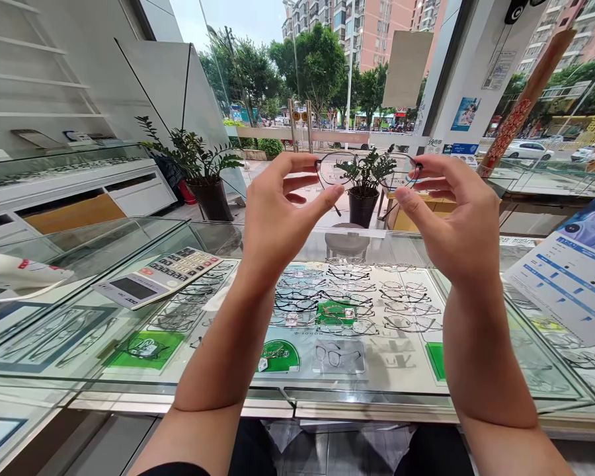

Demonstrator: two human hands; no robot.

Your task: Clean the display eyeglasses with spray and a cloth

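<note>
A pair of round, thin-rimmed eyeglasses (335, 153) is held up in front of me at window height, above the glass display case. Through its lenses I see a potted plant behind. My left hand (286, 215) pinches the frame's left end between thumb and fingers. On the opposite end, my right hand (456, 215) has its fingers at the hinge and its thumb beneath. The temple arms point away from me and downward, partly hidden by the thumbs. Below, in the case (367, 390), several rows of eyeglasses (347, 271) lie on show.
A large calculator (161, 277) lies on the glass to the left, near a white device (22, 274). A printed calendar-like card (570, 277) stands at the right. Beyond the case are a stool (347, 244), potted plants (205, 165) and a street window.
</note>
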